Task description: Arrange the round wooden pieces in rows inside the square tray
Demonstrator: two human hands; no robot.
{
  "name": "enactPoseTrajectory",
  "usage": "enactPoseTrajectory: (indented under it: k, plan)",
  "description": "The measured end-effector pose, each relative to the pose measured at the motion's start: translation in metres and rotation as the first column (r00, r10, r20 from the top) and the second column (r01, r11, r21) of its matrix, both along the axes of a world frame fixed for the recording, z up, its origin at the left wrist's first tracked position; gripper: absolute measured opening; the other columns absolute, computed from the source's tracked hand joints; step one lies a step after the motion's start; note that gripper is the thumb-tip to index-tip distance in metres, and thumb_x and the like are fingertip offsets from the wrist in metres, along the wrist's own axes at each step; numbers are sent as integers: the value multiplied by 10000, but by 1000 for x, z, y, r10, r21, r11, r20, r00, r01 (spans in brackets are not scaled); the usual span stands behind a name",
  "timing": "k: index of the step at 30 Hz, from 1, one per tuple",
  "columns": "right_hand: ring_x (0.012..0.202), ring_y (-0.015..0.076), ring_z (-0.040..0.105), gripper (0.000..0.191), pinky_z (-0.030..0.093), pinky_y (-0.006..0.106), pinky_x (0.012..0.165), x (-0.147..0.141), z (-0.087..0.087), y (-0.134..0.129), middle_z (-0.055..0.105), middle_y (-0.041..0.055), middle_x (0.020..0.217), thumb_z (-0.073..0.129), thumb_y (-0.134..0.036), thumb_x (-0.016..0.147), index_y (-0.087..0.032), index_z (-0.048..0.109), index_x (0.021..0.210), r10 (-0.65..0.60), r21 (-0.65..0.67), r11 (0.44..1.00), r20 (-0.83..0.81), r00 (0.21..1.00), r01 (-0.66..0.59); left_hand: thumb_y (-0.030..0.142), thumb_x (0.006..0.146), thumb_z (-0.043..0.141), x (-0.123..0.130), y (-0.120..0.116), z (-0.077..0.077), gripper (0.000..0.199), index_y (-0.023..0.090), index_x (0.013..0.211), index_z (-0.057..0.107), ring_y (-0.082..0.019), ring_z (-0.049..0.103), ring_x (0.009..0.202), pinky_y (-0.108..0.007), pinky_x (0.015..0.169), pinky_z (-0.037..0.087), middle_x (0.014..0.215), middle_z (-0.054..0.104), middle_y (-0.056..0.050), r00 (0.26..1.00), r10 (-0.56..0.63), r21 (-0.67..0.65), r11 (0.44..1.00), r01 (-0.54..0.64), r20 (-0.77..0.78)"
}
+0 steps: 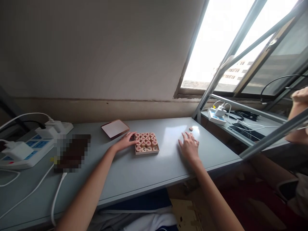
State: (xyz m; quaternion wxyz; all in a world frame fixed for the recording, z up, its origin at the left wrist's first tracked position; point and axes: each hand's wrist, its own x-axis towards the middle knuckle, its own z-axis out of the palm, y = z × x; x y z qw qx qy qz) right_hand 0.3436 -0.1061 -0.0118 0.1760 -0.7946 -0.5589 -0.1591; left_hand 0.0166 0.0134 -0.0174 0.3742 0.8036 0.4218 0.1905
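Observation:
A shallow open box (pixel 147 153) of round wooden Chinese chess pieces (pixel 148 139) sits on the grey desk, its pieces in rows with characters facing up. My left hand (pixel 124 142) holds the box by its left side, fingers near the far corner and thumb lower down. To the right, my right hand (pixel 189 148) reaches low over the desk with its fingers apart. One loose chess piece (pixel 191 129) lies just beyond its fingertips. Another seems to be partly hidden at the fingers. The box lid (pixel 115 128) rests inside up, behind my left hand.
Power strips (pixel 36 144) with white plugs and cables stand at the left, beside a dark pixelated object (pixel 72 154). A metal frame post (pixel 198 115) rises at the desk's right end. Beyond it are another power strip (pixel 216 117), cables and another person's arm (pixel 297 118).

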Motion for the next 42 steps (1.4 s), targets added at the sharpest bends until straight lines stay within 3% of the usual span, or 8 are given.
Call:
enactPoseTrajectory:
  k: [3,7,11,15,18,25,33,42]
  plan:
    - [1163,293,466,369,349,474,911,46,-12,-13,511,147,1283,355,-223,903,-153,526,1223,-58,-102,994,-85,995,49,589,741,549,0,0,0,730,218,1350,390,-281,418,1255,-367,1043,352,1425,366,-105,1000,-5,2,1000,5,7]
    - [1020,250,539,322,424,380,841,56,-17,-20,559,137,1111,358,-281,897,-145,589,1075,63,-16,998,-247,967,-69,600,732,555,-1,0,-2,740,214,1345,402,-282,412,1262,-355,1039,361,1433,361,-99,1000,9,6,1000,-9,10]
    - [801,181,592,279,476,318,768,27,-8,-14,569,109,986,443,-322,870,-149,632,982,276,26,954,-455,847,-297,583,739,557,-1,0,-3,737,207,1352,394,-273,429,1245,-354,1043,359,1417,380,-103,1000,2,20,1000,-2,17]
    - [759,156,599,270,501,289,688,-28,8,-9,605,56,915,521,-398,851,-208,645,997,507,142,829,-600,619,-541,572,746,552,0,-3,2,725,214,1355,388,-275,408,1261,-371,1055,342,1434,359,-101,1000,3,0,1000,-3,4]
    - [835,150,598,244,490,291,749,-74,19,-7,620,44,984,525,-371,868,-242,624,1050,671,257,713,-518,530,-652,575,741,555,0,-5,5,729,218,1354,387,-282,375,1287,-387,1068,319,1447,343,-100,1000,11,-12,1000,-11,-4]
    - [999,176,561,196,429,323,833,-129,24,-4,627,31,1023,475,-294,912,-297,626,1037,717,113,680,-309,625,-725,565,742,567,-1,-4,0,722,231,1356,388,-283,328,1328,-379,1084,292,1462,335,-89,999,30,3,1000,-30,22]
    - [984,164,563,199,445,307,858,-124,11,-5,587,49,1058,461,-276,912,-248,597,1055,746,238,636,-433,506,-734,591,737,572,-2,2,-5,726,263,1357,384,-286,311,1335,-399,1084,290,1456,340,-81,1000,-7,15,1000,6,28]
    - [938,200,526,204,371,344,792,-108,12,1,604,49,1019,440,-294,925,-262,631,988,577,71,817,-148,804,-573,603,741,563,-2,0,-3,730,262,1358,375,-291,305,1335,-410,1092,271,1459,322,-89,1000,1,-8,1000,-1,18]
